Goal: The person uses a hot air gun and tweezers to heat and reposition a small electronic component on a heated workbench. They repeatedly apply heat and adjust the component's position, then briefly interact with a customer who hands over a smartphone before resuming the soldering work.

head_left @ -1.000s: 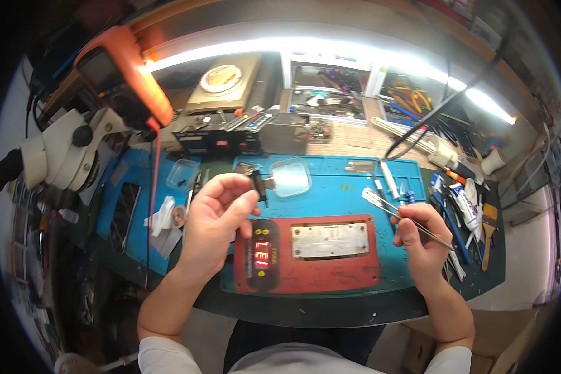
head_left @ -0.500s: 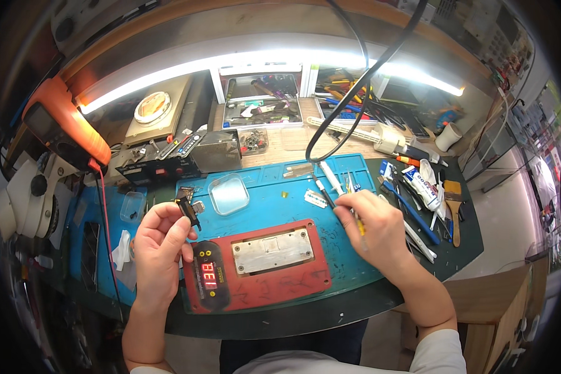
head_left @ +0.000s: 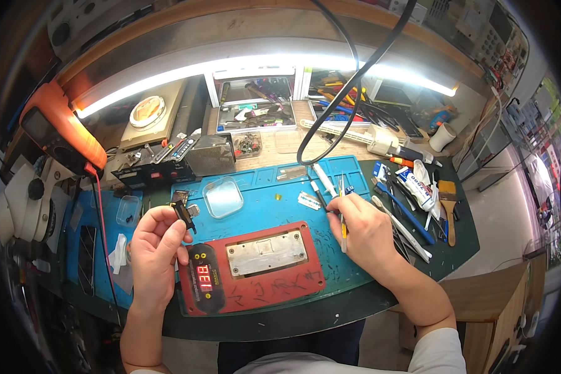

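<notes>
My left hand (head_left: 157, 243) is closed in a pinch on a small black part (head_left: 183, 215), held up beyond the left end of a red heating plate (head_left: 274, 295) with a metal block and a lit red display. At the right, my right hand (head_left: 366, 232) is closed round a slim yellow-and-silver tool (head_left: 343, 232); its exact kind is hard to tell. The fingertips lie close to a dark pen-shaped tool (head_left: 318, 192), and I cannot tell if they touch it. Beside it lie a white syringe (head_left: 324, 178) and a razor blade (head_left: 309, 200).
A clear plastic tray (head_left: 223, 197) sits on the blue mat (head_left: 265, 215). An orange multimeter (head_left: 65, 129) and a microscope (head_left: 25, 202) stand left. At right lie a white tube (head_left: 416, 188) and a brush (head_left: 447, 212). A black cable (head_left: 349, 87) hangs overhead.
The whole view has shifted slightly left. My right hand has come a little lower and left, and its yellow tool now stands more upright. My left hand keeps its hold on the black part.
</notes>
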Demonstrator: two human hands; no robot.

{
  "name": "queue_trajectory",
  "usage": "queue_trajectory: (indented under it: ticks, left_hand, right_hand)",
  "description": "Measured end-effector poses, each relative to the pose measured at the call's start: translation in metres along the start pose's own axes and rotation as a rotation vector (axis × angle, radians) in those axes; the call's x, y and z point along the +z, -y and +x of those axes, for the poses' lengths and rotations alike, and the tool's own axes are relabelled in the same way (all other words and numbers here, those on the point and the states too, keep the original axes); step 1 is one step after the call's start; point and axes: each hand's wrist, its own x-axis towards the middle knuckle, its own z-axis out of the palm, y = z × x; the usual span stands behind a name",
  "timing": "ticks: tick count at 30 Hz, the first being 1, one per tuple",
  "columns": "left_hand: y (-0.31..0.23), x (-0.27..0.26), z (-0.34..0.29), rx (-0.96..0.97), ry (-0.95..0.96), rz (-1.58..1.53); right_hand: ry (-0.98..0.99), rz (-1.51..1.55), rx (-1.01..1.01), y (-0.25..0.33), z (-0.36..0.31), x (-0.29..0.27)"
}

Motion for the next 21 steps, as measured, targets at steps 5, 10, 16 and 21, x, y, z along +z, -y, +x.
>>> queue_trajectory:
  ticks: [5, 10, 16, 21]
  left_hand:
    - [0.0, 0.001, 0.0, -0.002, 0.0, -0.01]
    - [0.0, 0.001, 0.0, 0.0, 0.012, -0.011]
    - [0.002, -0.001, 0.001, 0.001, 0.013, -0.003]
    - [0.001, -0.003, 0.001, 0.01, 0.025, 0.012]
  right_hand:
    - [0.0, -0.021, -0.022, -0.002, -0.002, 0.005]
    - [0.01, -0.023, -0.047, 0.0, -0.001, 0.004]
    - [0.002, -0.052, -0.012, 0.0, -0.002, 0.004]
    - [-0.079, -0.059, -0.152, 0.001, 0.009, 0.002]
